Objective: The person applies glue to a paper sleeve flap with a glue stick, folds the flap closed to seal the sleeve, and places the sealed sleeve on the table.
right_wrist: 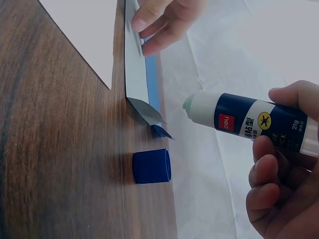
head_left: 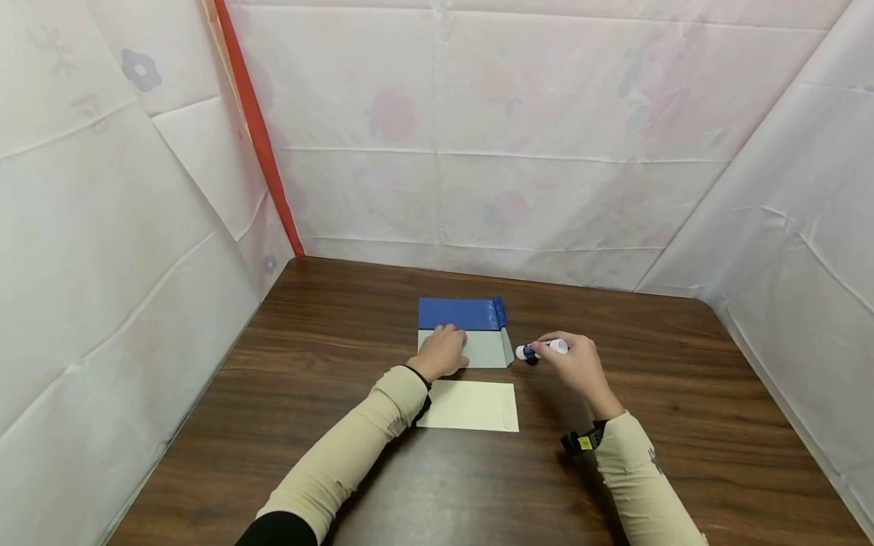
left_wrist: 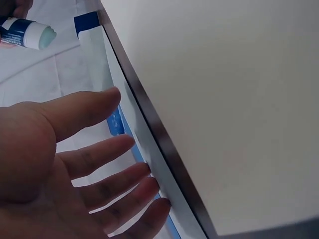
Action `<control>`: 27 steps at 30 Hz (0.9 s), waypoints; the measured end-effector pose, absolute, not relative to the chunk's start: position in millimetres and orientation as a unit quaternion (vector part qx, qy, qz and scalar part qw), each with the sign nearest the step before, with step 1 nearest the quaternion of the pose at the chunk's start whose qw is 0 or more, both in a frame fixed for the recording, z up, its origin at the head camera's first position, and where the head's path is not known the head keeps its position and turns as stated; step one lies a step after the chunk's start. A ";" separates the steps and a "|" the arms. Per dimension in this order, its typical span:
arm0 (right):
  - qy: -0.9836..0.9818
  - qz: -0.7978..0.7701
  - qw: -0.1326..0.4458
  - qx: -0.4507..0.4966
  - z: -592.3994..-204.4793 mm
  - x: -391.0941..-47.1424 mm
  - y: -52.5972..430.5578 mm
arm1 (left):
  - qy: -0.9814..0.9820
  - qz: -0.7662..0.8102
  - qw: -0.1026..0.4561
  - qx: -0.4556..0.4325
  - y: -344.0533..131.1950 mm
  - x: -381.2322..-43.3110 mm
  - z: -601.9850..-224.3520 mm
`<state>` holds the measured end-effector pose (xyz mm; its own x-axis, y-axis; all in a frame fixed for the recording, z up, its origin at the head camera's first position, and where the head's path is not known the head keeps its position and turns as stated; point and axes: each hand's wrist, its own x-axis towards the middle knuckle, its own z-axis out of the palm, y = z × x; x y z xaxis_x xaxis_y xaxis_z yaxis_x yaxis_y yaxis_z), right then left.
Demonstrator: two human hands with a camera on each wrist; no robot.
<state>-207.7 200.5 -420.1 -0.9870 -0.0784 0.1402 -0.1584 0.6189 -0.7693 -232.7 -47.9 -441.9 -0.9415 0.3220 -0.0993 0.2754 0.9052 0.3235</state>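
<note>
Plainly, the glue stick (right_wrist: 249, 121) is gripped by the curled fingers and thumb of the right hand (head_left: 576, 368), held above the table (head_left: 341, 303), just right of the blue envelope (head_left: 456, 313). Its long axis is laid roughly left to right, its bare glue tip (right_wrist: 188, 105) pointed left. Near it, the blue cap (right_wrist: 152, 167) is stood upright. The envelope's pale near panel (head_left: 485, 349) is touched by the left hand (head_left: 441, 352), fingers slightly apart. Nearer, a cream envelope (head_left: 471, 406) is laid lengthwise left to right.
</note>
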 end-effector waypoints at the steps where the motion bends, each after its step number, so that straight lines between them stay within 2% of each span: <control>1: -0.898 0.432 0.046 0.066 -420.0 -208.0 200.4 | 0.974 0.149 0.076 0.156 -47.7 -232.9 -441.6; 27: -0.910 0.407 0.027 0.071 -413.3 -228.1 190.6 | 0.980 0.098 0.079 0.151 -40.3 -240.1 -444.4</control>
